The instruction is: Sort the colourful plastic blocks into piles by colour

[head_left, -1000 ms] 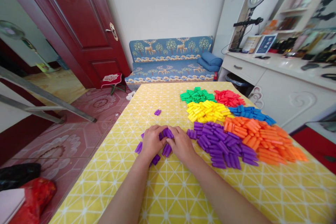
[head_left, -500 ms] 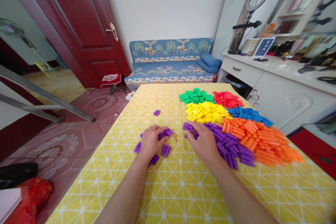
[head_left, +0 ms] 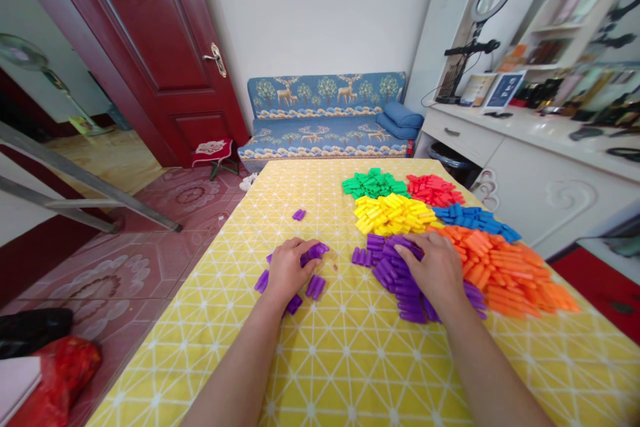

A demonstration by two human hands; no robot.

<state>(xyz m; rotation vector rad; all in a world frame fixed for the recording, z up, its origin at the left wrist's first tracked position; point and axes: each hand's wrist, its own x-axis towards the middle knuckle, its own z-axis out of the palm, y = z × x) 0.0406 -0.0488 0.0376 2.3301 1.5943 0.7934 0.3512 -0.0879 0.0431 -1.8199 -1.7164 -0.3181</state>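
My left hand (head_left: 289,270) rests low over the table, its thumb and fingers curled around a purple ribbed plastic piece (head_left: 316,252). More purple pieces lie under and around it, one of them a loose piece (head_left: 315,287) just right of the palm. Over on the right, my right hand (head_left: 436,268) reaches across the purple pile (head_left: 400,280), thumb and forefinger apart with purple pieces showing between them. Its other fingertips are hidden. Farther off, a single purple piece (head_left: 299,215) lies alone beyond my left hand.
Beyond the purple pile are heaps of yellow (head_left: 393,213), green (head_left: 374,183), red (head_left: 434,189), blue (head_left: 477,220) and orange pieces (head_left: 505,270). A yellow patterned cloth (head_left: 210,340) covers the table. A blue sofa (head_left: 327,113) stands behind; a white dresser (head_left: 560,167) is at right.
My right hand has moved right, from the near left edge of the purple pile to over its middle. Purple pieces it covered now show at that edge. My left hand stays put.
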